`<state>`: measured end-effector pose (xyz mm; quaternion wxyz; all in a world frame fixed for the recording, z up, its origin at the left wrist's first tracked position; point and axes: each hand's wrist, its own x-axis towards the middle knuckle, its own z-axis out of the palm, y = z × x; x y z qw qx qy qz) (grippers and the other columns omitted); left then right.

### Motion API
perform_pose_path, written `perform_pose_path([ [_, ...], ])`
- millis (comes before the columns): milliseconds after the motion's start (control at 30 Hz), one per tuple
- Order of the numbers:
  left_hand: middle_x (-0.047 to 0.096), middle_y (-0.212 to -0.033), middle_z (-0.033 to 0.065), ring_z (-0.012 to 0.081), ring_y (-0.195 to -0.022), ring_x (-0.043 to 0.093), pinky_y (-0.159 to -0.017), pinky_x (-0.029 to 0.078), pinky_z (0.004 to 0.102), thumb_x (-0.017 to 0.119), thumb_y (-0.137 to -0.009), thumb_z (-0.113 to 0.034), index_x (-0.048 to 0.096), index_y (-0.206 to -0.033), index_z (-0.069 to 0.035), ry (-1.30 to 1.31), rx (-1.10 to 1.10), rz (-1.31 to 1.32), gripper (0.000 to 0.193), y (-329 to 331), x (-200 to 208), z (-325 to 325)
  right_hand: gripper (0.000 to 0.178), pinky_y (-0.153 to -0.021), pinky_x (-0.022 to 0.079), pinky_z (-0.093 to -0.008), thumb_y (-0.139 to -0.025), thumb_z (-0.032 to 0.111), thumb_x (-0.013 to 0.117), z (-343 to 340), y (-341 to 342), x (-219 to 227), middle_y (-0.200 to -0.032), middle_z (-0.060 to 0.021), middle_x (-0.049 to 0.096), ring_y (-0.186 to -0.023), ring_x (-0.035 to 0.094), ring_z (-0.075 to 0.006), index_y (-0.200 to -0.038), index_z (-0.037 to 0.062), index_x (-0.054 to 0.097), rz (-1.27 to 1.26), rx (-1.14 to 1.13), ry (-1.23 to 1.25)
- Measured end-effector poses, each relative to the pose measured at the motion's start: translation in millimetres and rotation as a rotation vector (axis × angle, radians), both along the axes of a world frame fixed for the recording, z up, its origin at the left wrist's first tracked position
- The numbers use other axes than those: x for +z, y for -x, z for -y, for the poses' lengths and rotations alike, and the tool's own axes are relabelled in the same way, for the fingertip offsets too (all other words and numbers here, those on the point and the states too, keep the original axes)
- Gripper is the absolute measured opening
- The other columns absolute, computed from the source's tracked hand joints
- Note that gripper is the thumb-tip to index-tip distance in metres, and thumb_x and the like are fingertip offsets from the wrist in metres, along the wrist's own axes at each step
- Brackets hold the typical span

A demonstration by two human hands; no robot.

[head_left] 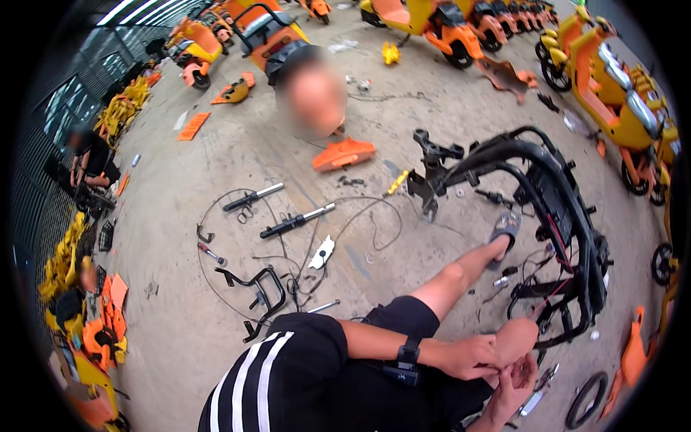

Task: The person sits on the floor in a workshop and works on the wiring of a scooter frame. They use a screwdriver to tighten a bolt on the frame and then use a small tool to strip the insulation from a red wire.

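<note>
My left hand (471,358) is closed in a pinch beside my bent knee, a dark watch (408,353) on its wrist. Just below it, my right hand (515,383) has its fingers curled, the tips close to those of the left. Whatever lies between the fingers is too small or hidden to make out. Nearest to both hands is a bare black scooter frame (529,153), standing on the concrete to the right with loose wires (556,234) hanging from it. My outstretched leg, in a grey slipper (506,229), rests beside the frame.
Left of the frame lie two fork legs (299,220), a black bracket (270,295), a white plate (322,253) and tangled cables. A black tyre (586,400) is at lower right. Orange-yellow scooters (612,108) line the back and right; a person (93,158) crouches far left.
</note>
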<state>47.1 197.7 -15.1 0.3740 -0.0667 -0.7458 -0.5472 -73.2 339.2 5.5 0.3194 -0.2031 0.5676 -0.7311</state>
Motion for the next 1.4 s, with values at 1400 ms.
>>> perform_pose_path([
  [1400,0.05,-0.06,0.0032,0.0212,-0.062,0.046,-0.073,0.038,0.0346,0.075,-0.076,-0.01,0.058,-0.064,-0.006,0.378,-0.266,0.208,0.021,31,-15,0,0.04,-0.073,0.039,-0.0247,-0.072,-0.017,0.069,-70,-11,11,-0.094,-0.0035,0.05,-0.082,0.048,-0.0114,-0.108,-0.0034,0.062,-0.152,0.096,-0.22],
])
